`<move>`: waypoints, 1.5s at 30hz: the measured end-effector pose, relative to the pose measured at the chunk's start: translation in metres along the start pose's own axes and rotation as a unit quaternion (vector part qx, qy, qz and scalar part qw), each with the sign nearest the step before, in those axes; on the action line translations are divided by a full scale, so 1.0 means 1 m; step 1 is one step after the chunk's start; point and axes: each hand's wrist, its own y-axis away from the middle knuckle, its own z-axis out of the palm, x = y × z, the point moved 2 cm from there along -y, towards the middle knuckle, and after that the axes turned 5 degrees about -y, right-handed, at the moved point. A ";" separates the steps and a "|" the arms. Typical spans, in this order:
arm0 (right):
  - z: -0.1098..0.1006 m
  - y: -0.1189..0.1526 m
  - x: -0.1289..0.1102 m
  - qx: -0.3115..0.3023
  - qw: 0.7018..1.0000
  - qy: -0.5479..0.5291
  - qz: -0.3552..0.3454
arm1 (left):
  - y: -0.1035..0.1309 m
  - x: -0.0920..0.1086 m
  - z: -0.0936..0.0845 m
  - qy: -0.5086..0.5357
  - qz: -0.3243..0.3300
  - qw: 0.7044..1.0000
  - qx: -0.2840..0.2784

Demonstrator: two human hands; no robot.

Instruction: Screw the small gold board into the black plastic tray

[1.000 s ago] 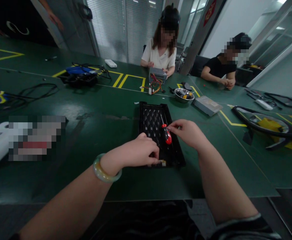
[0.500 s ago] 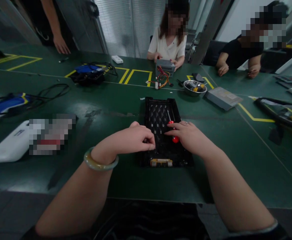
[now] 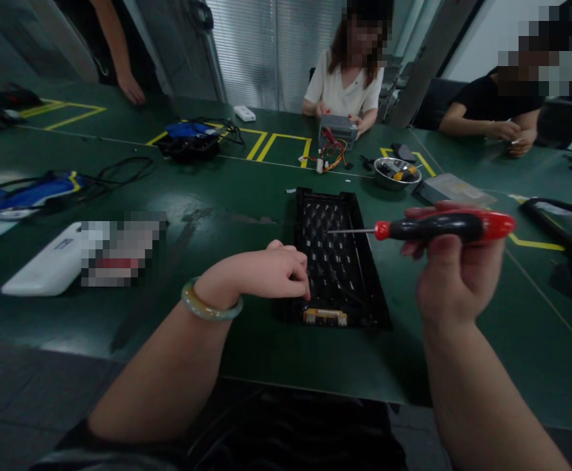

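My right hand [image 3: 457, 281] is raised above the table, wrapped round the red and black handle of a screwdriver [image 3: 433, 227]. Its thin metal shaft points left, over a black plastic casing [image 3: 371, 288]. The casing lies on the table with rows of small raised pieces inside and a small yellowish circuit board [image 3: 325, 316] at its near end. At the casing's left edge, my left hand [image 3: 278, 271] has its fingers curled and pinched together. Whatever those fingers hold, if anything, is hidden. A greenish bangle [image 3: 212, 309] circles the left wrist.
A metal bowl of tools [image 3: 397, 174] and a grey metal box [image 3: 455, 191] lie beyond the casing. A white device [image 3: 53, 265] is on the left, near blue bundles with cables [image 3: 35, 193]. Across the table a person handles a grey power supply [image 3: 337, 131] with coloured wires.
My right hand has picked up the screwdriver from inside the casing and lifted it up to the right. My left hand stays at the casing's left edge. The view has shifted slightly.
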 end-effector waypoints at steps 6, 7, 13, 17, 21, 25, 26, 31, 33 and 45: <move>0.021 0.012 -0.011 0.001 0.985 -0.172 0.019 | -0.001 -0.001 -0.002 0.007 -0.006 1.000 -0.023; 0.024 0.015 -0.012 -0.011 0.984 -0.176 0.027 | -0.001 -0.001 -0.002 0.004 -0.006 1.000 -0.025; 0.031 0.022 -0.011 -0.007 0.987 -0.159 0.038 | -0.001 0.000 -0.001 -0.009 0.000 1.000 -0.028; 0.028 0.019 -0.010 0.054 0.989 -0.138 0.009 | -0.001 0.000 -0.001 0.000 0.004 0.999 -0.033; 0.024 0.017 -0.007 0.110 0.985 -0.134 0.013 | 0.000 -0.001 -0.001 -0.002 0.002 0.999 -0.039; 0.025 0.017 -0.006 0.100 0.985 -0.134 0.035 | 0.000 -0.002 0.000 0.001 0.006 0.999 -0.038; 0.026 0.018 -0.006 0.080 0.987 -0.131 0.042 | 0.000 -0.002 0.000 0.001 0.006 0.999 -0.037; 0.034 0.029 -0.012 -0.033 0.985 -0.143 0.089 | 0.000 -0.002 0.000 -0.020 0.011 0.999 -0.030; 0.037 0.033 -0.013 -0.058 0.983 -0.138 0.104 | -0.001 -0.002 0.000 -0.021 0.011 0.999 -0.033; 0.037 0.036 -0.014 -0.070 0.983 -0.138 0.096 | -0.001 -0.001 0.000 -0.025 0.010 0.999 -0.033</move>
